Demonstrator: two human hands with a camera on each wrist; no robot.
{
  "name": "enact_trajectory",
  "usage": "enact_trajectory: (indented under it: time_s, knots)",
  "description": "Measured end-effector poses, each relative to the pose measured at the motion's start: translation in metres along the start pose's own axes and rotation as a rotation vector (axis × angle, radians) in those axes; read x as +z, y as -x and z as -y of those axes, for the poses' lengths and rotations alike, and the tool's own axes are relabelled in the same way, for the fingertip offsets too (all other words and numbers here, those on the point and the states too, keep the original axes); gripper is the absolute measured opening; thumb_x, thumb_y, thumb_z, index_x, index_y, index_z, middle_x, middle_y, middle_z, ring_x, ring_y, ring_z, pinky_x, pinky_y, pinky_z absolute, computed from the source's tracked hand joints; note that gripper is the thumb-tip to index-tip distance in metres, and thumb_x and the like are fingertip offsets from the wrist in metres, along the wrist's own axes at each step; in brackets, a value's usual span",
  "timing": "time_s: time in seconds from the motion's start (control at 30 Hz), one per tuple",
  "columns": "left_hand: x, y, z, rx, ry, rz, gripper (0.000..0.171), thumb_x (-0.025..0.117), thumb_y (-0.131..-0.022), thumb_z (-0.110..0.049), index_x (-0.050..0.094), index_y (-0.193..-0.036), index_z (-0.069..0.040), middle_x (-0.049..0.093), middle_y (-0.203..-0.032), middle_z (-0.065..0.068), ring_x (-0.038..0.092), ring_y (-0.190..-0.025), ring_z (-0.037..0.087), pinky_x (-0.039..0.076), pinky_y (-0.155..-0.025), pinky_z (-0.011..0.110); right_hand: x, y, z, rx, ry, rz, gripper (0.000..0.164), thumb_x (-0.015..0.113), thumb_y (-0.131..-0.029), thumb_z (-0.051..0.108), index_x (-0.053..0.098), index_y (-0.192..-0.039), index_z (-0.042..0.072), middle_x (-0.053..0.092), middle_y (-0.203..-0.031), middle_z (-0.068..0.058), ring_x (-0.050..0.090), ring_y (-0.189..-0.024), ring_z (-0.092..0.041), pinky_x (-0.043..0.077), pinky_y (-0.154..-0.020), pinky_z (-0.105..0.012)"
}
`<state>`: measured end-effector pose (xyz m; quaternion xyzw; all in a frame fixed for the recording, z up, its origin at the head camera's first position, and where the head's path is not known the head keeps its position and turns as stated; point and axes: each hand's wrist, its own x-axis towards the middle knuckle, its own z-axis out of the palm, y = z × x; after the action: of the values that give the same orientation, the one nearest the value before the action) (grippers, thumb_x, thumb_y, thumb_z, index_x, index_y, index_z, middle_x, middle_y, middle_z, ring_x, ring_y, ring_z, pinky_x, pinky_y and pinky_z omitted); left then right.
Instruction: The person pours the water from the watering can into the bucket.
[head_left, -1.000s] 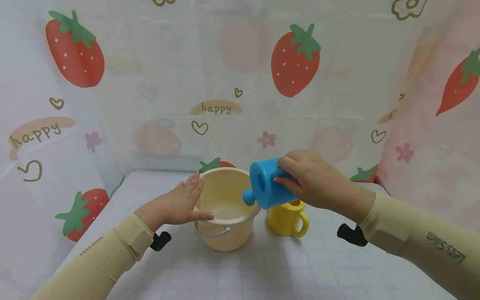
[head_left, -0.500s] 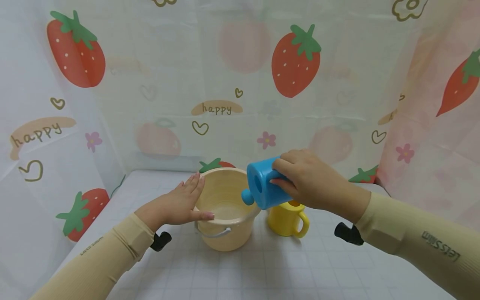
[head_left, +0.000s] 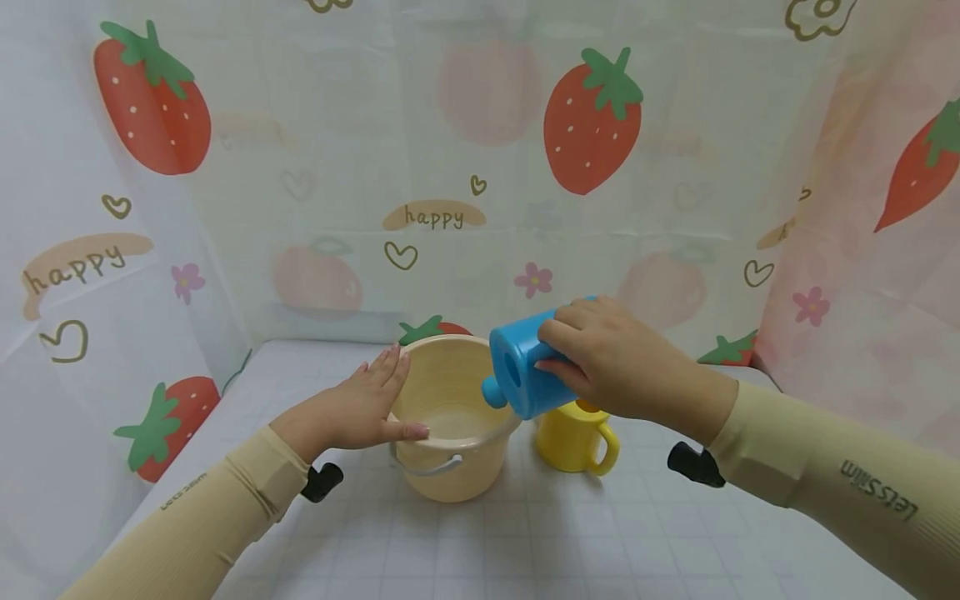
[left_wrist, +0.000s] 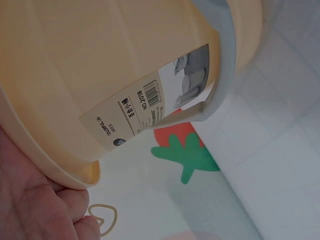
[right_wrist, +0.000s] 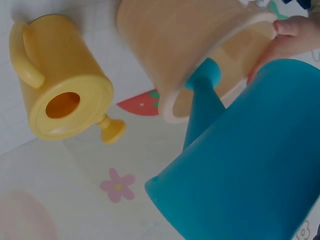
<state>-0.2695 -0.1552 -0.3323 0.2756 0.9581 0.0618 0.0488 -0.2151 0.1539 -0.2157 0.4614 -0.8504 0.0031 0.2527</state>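
Observation:
A blue toy watering can (head_left: 534,364) hangs tilted over the right side of a cream bucket (head_left: 453,467). My right hand (head_left: 607,358) grips it by its handle. Its spout (right_wrist: 202,100) points down into the bucket's mouth, as the right wrist view shows. My left hand (head_left: 352,404) rests on the bucket's left rim, fingers straight and thumb along the near edge. In the left wrist view, part of that hand (left_wrist: 35,205) lies against the rim. No water can be made out.
A yellow toy watering can (head_left: 566,446) stands upright just right of the bucket, partly behind the blue one. The bucket's grey handle (head_left: 431,468) hangs down in front. A strawberry-print curtain (head_left: 480,167) closes off the back of the white table (head_left: 465,554).
My right hand has moved slightly left with the blue watering can, bringing it further over the bucket. The left hand and the bucket have stayed put.

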Motion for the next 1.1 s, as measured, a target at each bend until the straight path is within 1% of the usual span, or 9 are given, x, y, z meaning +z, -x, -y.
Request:
enact_trajectory:
  time_s: [0.27,0.6,0.9,1.1]
  knots:
    - [0.0001,-0.0005,0.0006,-0.001,-0.004,0.004,0.116,0.035,-0.073,-0.081,0.003,-0.144,0.004,-0.006,-0.15,0.022,-0.001,-0.139,0.033,0.01,-0.109,0.052,0.0008,-0.0012,0.0006,-0.026,-0.004,-0.008,0.022,0.07,-0.081,0.027,0.056,-0.084,0.011,0.06,-0.08,-0.001,0.057,-0.08,-0.019,0.046,-0.077,-0.037]
    - [-0.001,0.0001,-0.0011,-0.004,0.006,0.008,0.112,0.041,-0.077,-0.076,0.003,-0.144,0.004,-0.006,-0.15,0.022,-0.001,-0.139,0.034,0.009,-0.109,0.051,0.0004,-0.0023,0.0012,-0.053,0.002,-0.02,0.022,0.07,-0.081,0.027,0.054,-0.083,0.012,0.058,-0.078,-0.001,0.055,-0.078,-0.018,0.042,-0.072,-0.034]
    - [0.0001,-0.0008,0.0008,-0.002,-0.003,0.008,0.115,0.036,-0.073,-0.08,0.002,-0.144,0.005,-0.006,-0.15,0.023,-0.001,-0.138,0.034,0.009,-0.109,0.052,-0.0021,-0.001,0.0,-0.075,0.011,-0.024,0.022,0.071,-0.081,0.026,0.054,-0.083,0.012,0.054,-0.075,0.0,0.052,-0.075,-0.018,0.042,-0.072,-0.034]
    - [0.0009,-0.0016,0.0012,-0.012,-0.004,0.01,0.112,0.04,-0.076,-0.077,0.001,-0.144,0.004,-0.007,-0.15,0.021,-0.002,-0.139,0.033,0.009,-0.109,0.051,-0.002,-0.0008,-0.0003,-0.089,0.012,-0.033,0.023,0.071,-0.08,0.026,0.054,-0.083,0.011,0.053,-0.074,0.0,0.051,-0.074,-0.017,0.042,-0.074,-0.034]
